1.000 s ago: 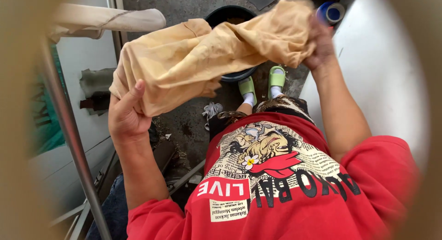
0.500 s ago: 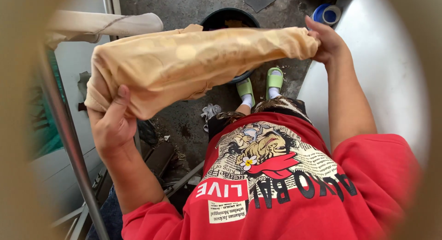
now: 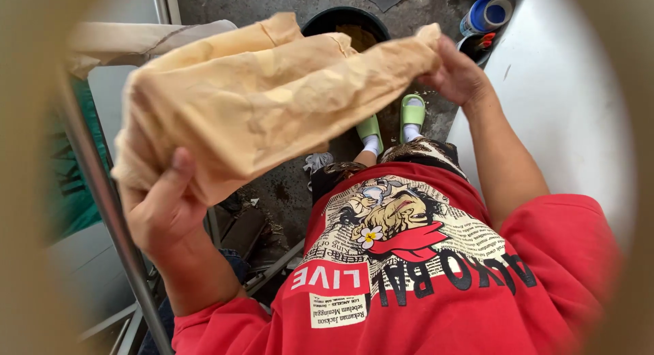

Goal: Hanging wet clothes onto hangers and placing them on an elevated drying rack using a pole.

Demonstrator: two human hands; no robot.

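A crumpled pale-yellow cloth [image 3: 266, 103] is stretched in the air between both my hands. My left hand [image 3: 160, 208] grips its lower left end, thumb up against the fabric. My right hand [image 3: 460, 72] pinches the upper right corner. Below the cloth stands a black bucket [image 3: 351, 24] holding brownish liquid, partly hidden by the fabric. My feet in green slippers [image 3: 392, 120] stand on the grey concrete floor beside it.
A metal pole [image 3: 102, 191] runs down the left side. A rolled cream cloth [image 3: 136, 38] hangs at the upper left. A white surface [image 3: 565, 103] fills the right side. A blue and white container [image 3: 487, 14] sits at the top right.
The cloth has loosened from a taut roll into a wider, crumpled sheet. My left hand dropped lower and closer; my right hand shifted slightly left, still holding its corner.
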